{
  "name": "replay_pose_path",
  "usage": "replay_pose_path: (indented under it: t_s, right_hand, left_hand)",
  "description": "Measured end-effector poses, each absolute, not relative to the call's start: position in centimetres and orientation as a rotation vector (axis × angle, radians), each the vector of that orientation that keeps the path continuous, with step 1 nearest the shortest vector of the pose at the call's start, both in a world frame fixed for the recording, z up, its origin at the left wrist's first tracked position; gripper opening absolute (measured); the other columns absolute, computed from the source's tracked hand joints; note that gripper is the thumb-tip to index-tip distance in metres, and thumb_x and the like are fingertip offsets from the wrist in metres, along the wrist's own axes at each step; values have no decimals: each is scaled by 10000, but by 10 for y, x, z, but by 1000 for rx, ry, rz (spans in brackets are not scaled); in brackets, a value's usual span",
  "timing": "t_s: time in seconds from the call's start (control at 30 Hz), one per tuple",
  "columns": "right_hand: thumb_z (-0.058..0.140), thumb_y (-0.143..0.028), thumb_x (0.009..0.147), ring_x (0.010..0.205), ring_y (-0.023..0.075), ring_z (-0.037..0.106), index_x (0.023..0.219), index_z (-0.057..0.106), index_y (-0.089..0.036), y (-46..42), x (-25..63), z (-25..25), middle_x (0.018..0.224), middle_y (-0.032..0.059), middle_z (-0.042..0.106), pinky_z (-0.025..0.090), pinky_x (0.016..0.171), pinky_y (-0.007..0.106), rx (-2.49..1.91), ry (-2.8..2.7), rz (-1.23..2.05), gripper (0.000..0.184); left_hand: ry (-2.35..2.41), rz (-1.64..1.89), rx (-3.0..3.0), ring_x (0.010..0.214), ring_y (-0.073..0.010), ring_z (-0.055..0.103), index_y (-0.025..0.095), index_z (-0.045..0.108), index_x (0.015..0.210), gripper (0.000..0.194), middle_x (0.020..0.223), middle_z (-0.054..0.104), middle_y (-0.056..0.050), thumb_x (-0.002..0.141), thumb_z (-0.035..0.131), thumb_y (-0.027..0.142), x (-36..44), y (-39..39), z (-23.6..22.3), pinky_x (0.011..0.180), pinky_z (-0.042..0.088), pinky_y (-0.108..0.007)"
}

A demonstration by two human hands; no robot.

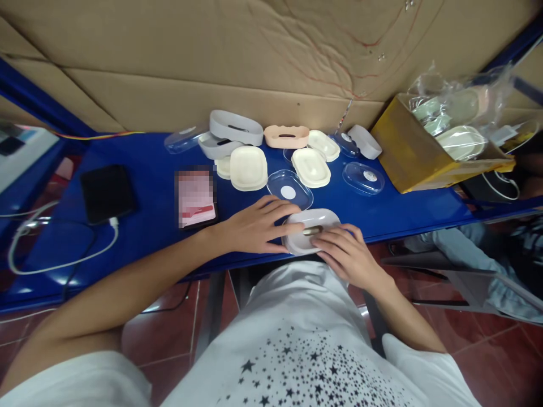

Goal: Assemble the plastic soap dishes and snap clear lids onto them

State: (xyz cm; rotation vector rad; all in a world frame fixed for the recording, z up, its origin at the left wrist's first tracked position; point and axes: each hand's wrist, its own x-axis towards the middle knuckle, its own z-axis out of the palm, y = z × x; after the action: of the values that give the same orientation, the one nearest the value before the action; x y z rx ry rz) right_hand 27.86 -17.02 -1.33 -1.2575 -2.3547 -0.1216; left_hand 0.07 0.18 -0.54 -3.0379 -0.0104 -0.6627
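Note:
A light grey oval dish (326, 218) with a long slot in its middle is at the table's front edge, close to my body. My left hand (257, 227) grips its left end, index finger reaching over the top and thumb at the near side. From the right, my right hand (345, 251) holds it, with bent fingers over the slot area and the thumb at the near edge. Just beyond the dish lies a clear oval plastic lid (303, 198) with a round white sticker (287, 193). Cream oval trays (248, 168) lie behind it.
Grey slotted dishes (241, 130), a peach dish (297, 138) and another clear lid (356, 180) line the back. A phone (197, 198) and a black device (106, 192) with a white cable lie left. A cardboard box (390, 147) of wrapped pieces stands right.

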Motion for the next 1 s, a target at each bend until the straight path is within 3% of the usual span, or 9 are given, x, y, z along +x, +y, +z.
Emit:
replay_pose_path:
  t_s: [0.17,0.33,0.47,0.57,0.67,0.73,0.8,0.9,1.0]
  right_hand:
    - [630,-246,1136,1296,243,728,1520,636,-244,-168,265,-16,1398,63,804,499,1131,465,-1241,-2398,-124,384]
    - [648,-261,1117,1355,275,711,1632,571,-389,-171,268,-24,1485,30,764,549,1115,498,-1266,-2460,37,536]
    - [564,-358,1153,1309,282,737,1624,582,-408,-153,288,-16,1463,17,776,561,1104,525,-1177,-2342,162,474]
    - [439,-279,1175,1374,280,705,1573,640,-351,-117,302,-4,1485,47,763,513,1148,538,-1293,-2224,137,451]
    - [514,-291,1152,1439,305,661,1456,726,-298,-77,305,1,1504,74,751,474,1179,544,-1359,-2289,176,371]
    - [581,-348,1135,1393,313,692,1275,798,-284,-59,304,0,1386,67,811,471,1178,536,-1329,-2339,223,266]
    - [608,-410,1129,1306,303,739,1131,809,-274,-51,304,-2,1244,63,850,493,1158,516,-1308,-2259,264,243]
    - [642,-563,1096,1156,281,786,1105,767,-275,-57,310,-2,1160,71,848,576,1081,485,-1328,-1897,404,314]
    - [673,-701,1029,1059,280,801,1061,699,-291,-75,316,-2,1081,61,831,650,976,482,-1309,-1522,717,412]
  left_hand:
    - [69,-522,-3007,1193,-288,682,197,735,1198,459,1329,750,-122,967,839,579,0,2,-5,966,470,-381]
    - [84,-484,-2982,1172,-279,677,204,763,1120,468,1272,781,-98,971,812,644,0,-3,-1,944,438,-385]
    - [112,-470,-3010,1150,-269,676,213,763,1096,425,1225,792,-78,995,793,625,2,-6,0,919,439,-388]
    - [126,-454,-3058,1128,-264,682,212,759,1093,395,1208,796,-80,1009,788,597,1,-8,1,910,449,-380]
    - [131,-432,-3044,1110,-263,682,203,755,1093,411,1200,796,-81,1014,778,605,0,-9,1,893,453,-386]
    - [121,-415,-3018,1110,-262,678,202,754,1085,422,1192,796,-78,1024,758,619,0,-8,1,894,451,-390]
    - [98,-409,-3004,1109,-264,675,201,751,1067,421,1181,794,-79,1030,747,620,0,-5,1,906,447,-392]
    - [35,-422,-3015,1107,-275,679,193,744,1070,398,1171,784,-95,1011,787,584,-2,3,0,939,443,-395]
    - [-59,-492,-3040,1162,-304,678,192,710,1267,495,1259,758,-129,985,817,585,-5,12,-1,1007,457,-422]
